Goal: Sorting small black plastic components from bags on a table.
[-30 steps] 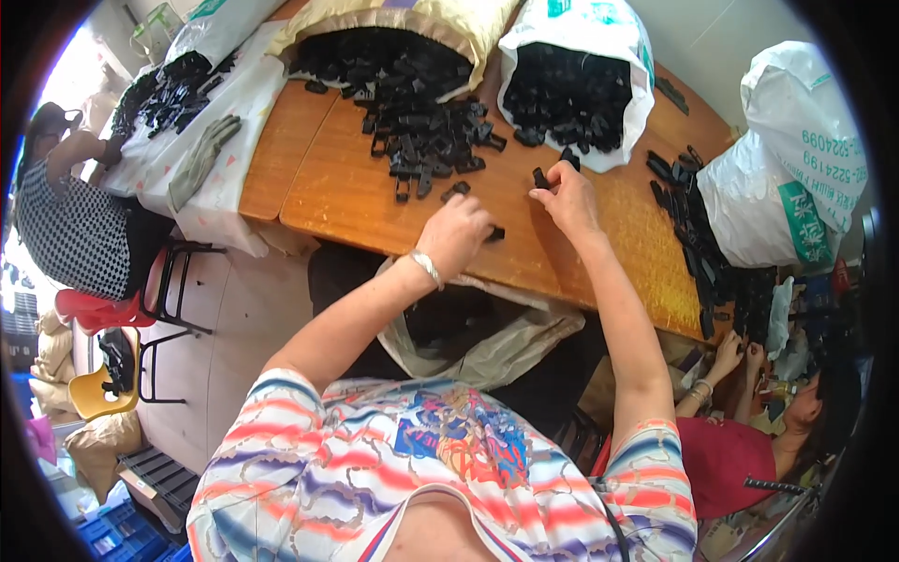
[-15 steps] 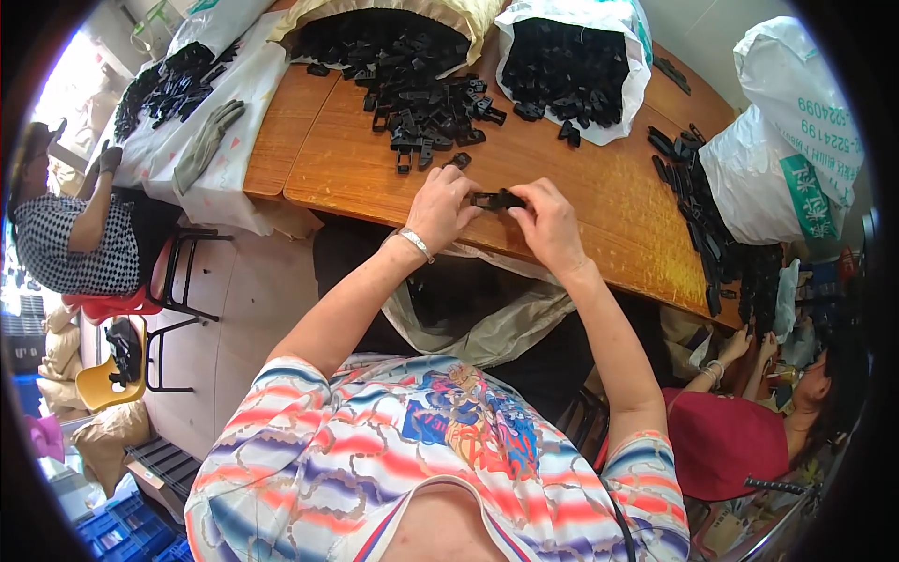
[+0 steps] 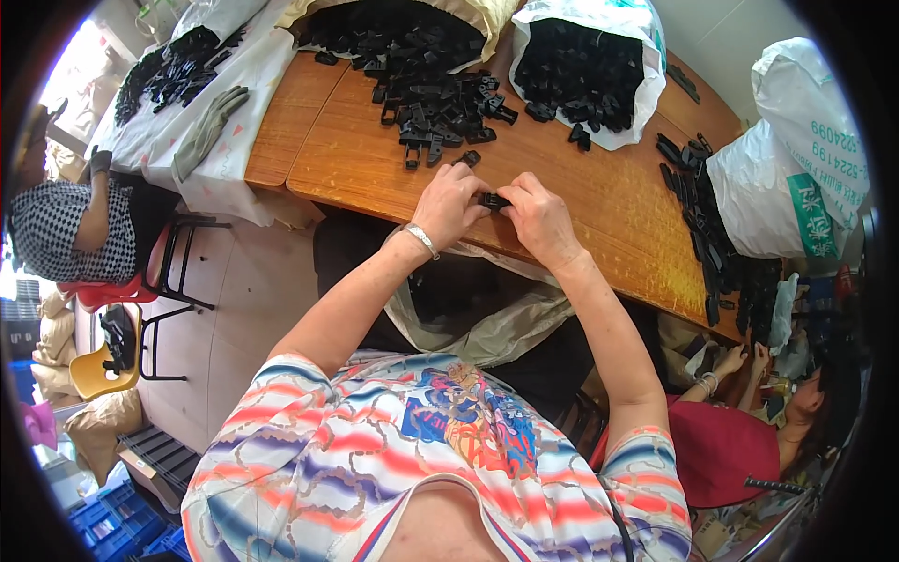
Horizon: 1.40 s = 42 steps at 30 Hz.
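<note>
My left hand (image 3: 449,208) and my right hand (image 3: 543,223) meet just above the near edge of the wooden table. Between their fingertips is a small black plastic part (image 3: 492,200), pinched from both sides and mostly covered by the fingers. Whether it is one piece or two joined pieces I cannot tell. Beyond my left hand a single black piece (image 3: 466,159) lies on the table, near a loose heap of black plastic parts (image 3: 440,117). An open bag (image 3: 524,323) with dark contents hangs below the table edge, under my forearms.
A tan sack (image 3: 501,23) and a white bag (image 3: 651,80) of black parts stand at the back. To the right are a tall white sack (image 3: 758,206) and long black pieces (image 3: 698,215). A grey glove (image 3: 208,131) lies at left. Co-workers sit on both sides.
My hands have drawn closer together, and the right fingers now cover more of the black part. The whole view has shifted slightly.
</note>
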### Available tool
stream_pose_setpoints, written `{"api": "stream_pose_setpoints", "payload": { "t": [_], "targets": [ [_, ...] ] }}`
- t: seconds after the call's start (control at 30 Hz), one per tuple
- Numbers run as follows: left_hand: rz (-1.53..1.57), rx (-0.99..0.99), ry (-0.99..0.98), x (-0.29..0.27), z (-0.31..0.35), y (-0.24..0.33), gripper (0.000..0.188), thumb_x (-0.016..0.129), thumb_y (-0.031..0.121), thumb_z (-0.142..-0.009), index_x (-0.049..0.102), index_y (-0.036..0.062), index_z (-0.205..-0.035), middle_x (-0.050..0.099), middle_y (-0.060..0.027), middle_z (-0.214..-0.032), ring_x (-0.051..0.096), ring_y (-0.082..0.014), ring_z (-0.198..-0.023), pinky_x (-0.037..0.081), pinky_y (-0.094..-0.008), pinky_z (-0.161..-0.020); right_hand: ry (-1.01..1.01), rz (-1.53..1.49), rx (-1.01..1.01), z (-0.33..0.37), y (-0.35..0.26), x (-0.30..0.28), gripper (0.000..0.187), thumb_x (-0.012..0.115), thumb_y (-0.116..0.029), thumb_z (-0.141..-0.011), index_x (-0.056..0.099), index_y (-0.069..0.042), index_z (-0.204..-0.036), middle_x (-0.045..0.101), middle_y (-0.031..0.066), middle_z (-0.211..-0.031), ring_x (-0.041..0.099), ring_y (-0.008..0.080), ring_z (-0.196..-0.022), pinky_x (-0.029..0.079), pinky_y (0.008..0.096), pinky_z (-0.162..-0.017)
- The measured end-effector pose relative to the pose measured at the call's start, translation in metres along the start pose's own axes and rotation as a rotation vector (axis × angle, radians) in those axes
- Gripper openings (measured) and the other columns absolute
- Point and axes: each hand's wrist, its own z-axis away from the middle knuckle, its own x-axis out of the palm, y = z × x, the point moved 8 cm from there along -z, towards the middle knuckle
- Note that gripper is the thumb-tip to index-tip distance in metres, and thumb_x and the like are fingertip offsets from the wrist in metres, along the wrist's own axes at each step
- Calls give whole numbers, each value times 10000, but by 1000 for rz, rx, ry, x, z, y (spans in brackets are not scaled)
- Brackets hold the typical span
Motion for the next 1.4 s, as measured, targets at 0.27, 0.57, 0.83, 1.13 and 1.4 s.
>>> {"api": "stream_pose_setpoints", "payload": {
  "t": [0.27,0.57,0.83,1.13,1.4],
  "targets": [
    [-13,-37,-24,2,-3,2,256,757,99,-739,687,50,-980,587,-105,-958,539,-315,-960,475,-394,-862,134,267,-62,19,-17,12,317,586,-74,-842,615,-31,-1155,577,111,-1009,580,306,-1000,489,412,-795],
    [-140,36,110,-31,-20,4,281,657,87,-812,651,5,-1081,607,-156,-993,583,-333,-997,488,-404,-878,-23,-32,78,85,-54,29,361,727,-60,-744,648,-70,-1096,601,116,-963,628,326,-901,534,411,-730],
    [-583,14,68,-1,-38,-17,134,662,99,-781,595,43,-883,600,-125,-911,614,-288,-879,537,-375,-734,158,-62,107,40,2,-23,84,674,-69,-824,685,-50,-905,651,146,-818,654,316,-782,519,383,-665],
    [-139,179,22,12,-30,22,176,699,10,-747,584,46,-875,571,-108,-932,540,-315,-974,493,-382,-809,274,217,486,-19,189,-53,239,707,-122,-824,688,-29,-1044,682,196,-996,651,371,-948,525,443,-814],
    [12,353,-96,19,-22,35,184,629,16,-765,583,55,-938,567,-120,-946,551,-334,-973,491,-389,-854,96,307,673,-19,202,-42,254,742,-198,-780,692,-24,-959,716,193,-927,687,362,-888,537,453,-781]
  ]
}}
